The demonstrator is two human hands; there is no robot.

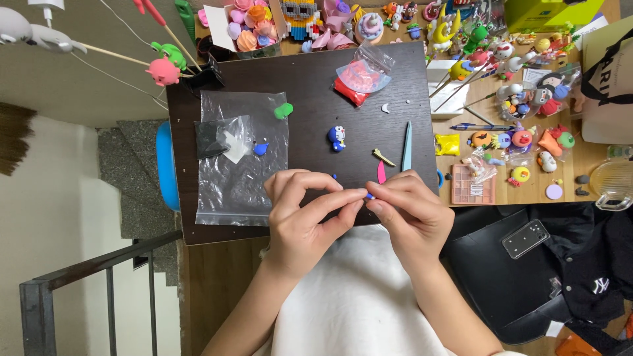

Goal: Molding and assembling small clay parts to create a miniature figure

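My left hand and my right hand meet at the near edge of a dark brown board. Together their fingertips pinch a tiny piece of blue clay. Most of the piece is hidden by the fingers. A small blue and white clay figure lies on the board just beyond my hands. A teal modelling tool, a pink tool and a small yellow-tipped tool lie near my right hand.
Clear plastic bags with black, white, blue and green clay bits lie left on the board. A bag of red clay sits further away. Many small clay figures crowd the wooden desk at right. A phone rests on dark fabric.
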